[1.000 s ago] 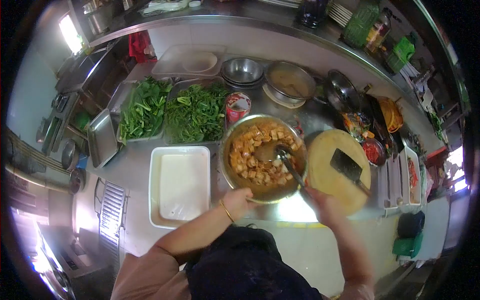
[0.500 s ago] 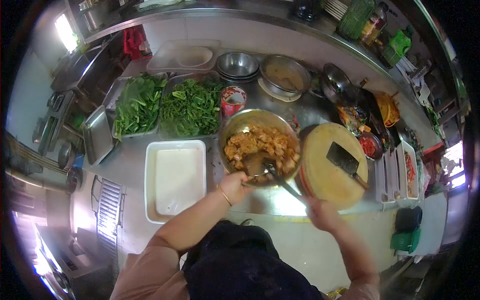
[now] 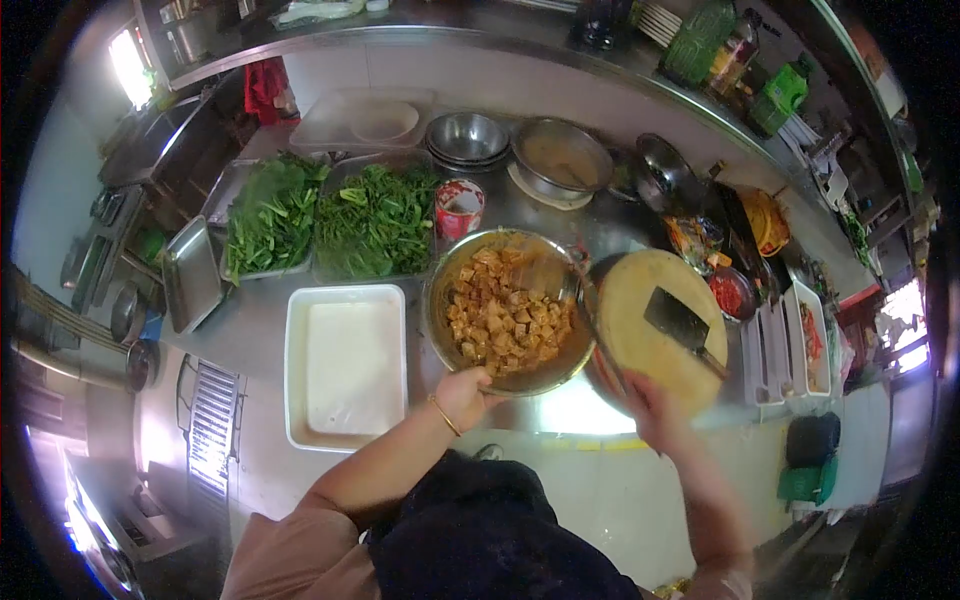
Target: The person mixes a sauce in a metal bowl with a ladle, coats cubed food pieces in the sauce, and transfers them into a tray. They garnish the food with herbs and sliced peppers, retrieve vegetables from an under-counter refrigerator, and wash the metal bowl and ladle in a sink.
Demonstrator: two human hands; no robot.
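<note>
In the middle of the counter sits a steel mixing bowl (image 3: 434, 338), tilted a little, with sauce-coated brown chunks (image 3: 510, 320) inside. Its near rim is gripped by my left hand (image 3: 465, 398), which wears a bangle. My right hand (image 3: 655, 410) is closed round the long handle of a spatula (image 3: 606, 350). The spatula slants up over the bowl's right edge, and its head is blurred against the rim. Right of the bowl, a round cutting board (image 3: 640, 275) carries a cleaver (image 3: 677, 318) lying flat.
A white tray (image 3: 347, 365) stands left of the bowl. Behind are trays of leafy greens (image 3: 375, 220), a red-and-white can (image 3: 460, 208), stacked steel bowls (image 3: 467, 138) and a pot (image 3: 562, 158). Long white containers (image 3: 765, 350) line the right. A shelf (image 3: 450, 32) runs above the back.
The spatula has swung from inside the bowl to its right edge. The chunks have shifted and spread toward the near side. My left hand still grips the rim.
</note>
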